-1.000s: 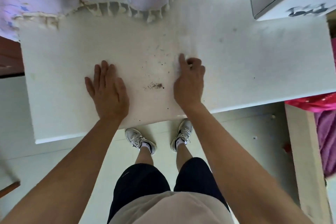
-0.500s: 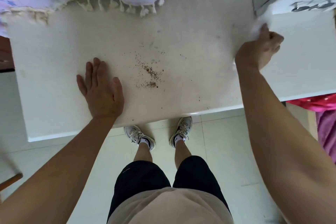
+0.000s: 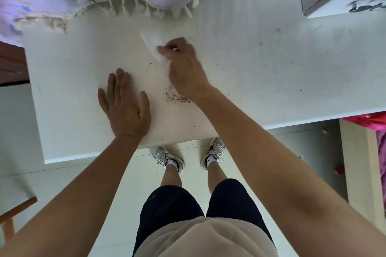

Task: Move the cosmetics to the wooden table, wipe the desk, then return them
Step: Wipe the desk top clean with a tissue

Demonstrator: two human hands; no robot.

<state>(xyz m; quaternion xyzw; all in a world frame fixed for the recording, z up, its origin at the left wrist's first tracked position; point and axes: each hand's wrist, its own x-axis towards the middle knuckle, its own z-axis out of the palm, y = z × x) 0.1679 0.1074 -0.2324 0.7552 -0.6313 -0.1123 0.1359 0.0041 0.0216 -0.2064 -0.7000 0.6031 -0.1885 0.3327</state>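
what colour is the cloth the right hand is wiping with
The cloth is white, close to the desk's tone; head view, poking out past the right hand.

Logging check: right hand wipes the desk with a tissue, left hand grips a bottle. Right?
No. In the head view the left hand holds nothing; it lies flat on the desk. The right hand does wipe the desk with a tissue.

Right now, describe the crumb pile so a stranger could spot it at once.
Start at the desk filling the upper view. Toward its front edge, look between the flat left hand and the wrist of the right hand, which holds a tissue. The crumb pile is a tight cluster of dark specks, denser than the stray specks around.
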